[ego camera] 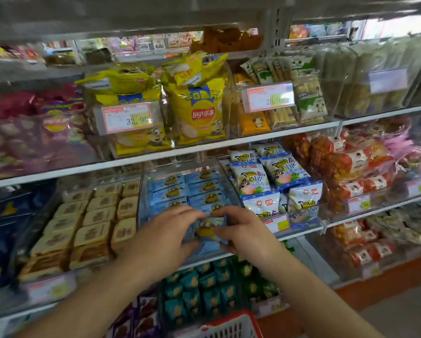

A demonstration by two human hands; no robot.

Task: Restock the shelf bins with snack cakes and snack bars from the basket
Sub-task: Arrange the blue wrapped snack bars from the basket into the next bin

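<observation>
Both hands hold a light blue snack cake packet (205, 231) with a yellow cartoon figure, at the front of a clear shelf bin (143, 191) filled with rows of the same blue packets (185, 191). My left hand (165, 236) grips the packet's left side, fingers curled over its top edge. My right hand (241, 228) pinches its right side. The red basket (231, 325) with a white mesh shows at the bottom edge, below my arms; what it holds is hidden.
Left of the blue bin lies a bin of tan square cakes (90, 225). To the right stand white and blue snack bags (273, 181) and red packets (351, 167). Yellow chip bags (197, 108) fill the shelf above. Teal packets (204, 289) sit on the shelf below.
</observation>
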